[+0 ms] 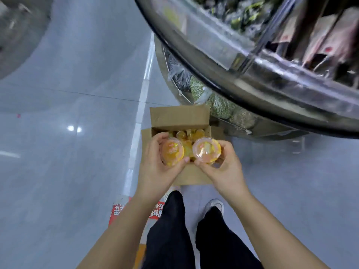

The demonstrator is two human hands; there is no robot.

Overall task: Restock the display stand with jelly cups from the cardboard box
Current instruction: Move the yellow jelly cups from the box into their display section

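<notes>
An open cardboard box (pixel 178 115) stands on the floor in front of my feet, with several yellow jelly cups (pixel 186 135) inside. My left hand (pixel 158 164) grips one yellow jelly cup (pixel 172 151) above the box, fingers curled round its rim. Beside it, my right hand (pixel 225 167) grips a second jelly cup (pixel 206 150) with a clear lid. Both cups are lifted, side by side. The display stand (pixel 262 82) curves across the upper right, its dark rim above the box.
Bagged green and brown dried goods (pixel 219 107) fill the stand's lower tier right behind the box. A white floor line (pixel 138 121) runs left of the box. A red printed sign (pixel 118 210) lies by my feet. Grey floor spreads to the left.
</notes>
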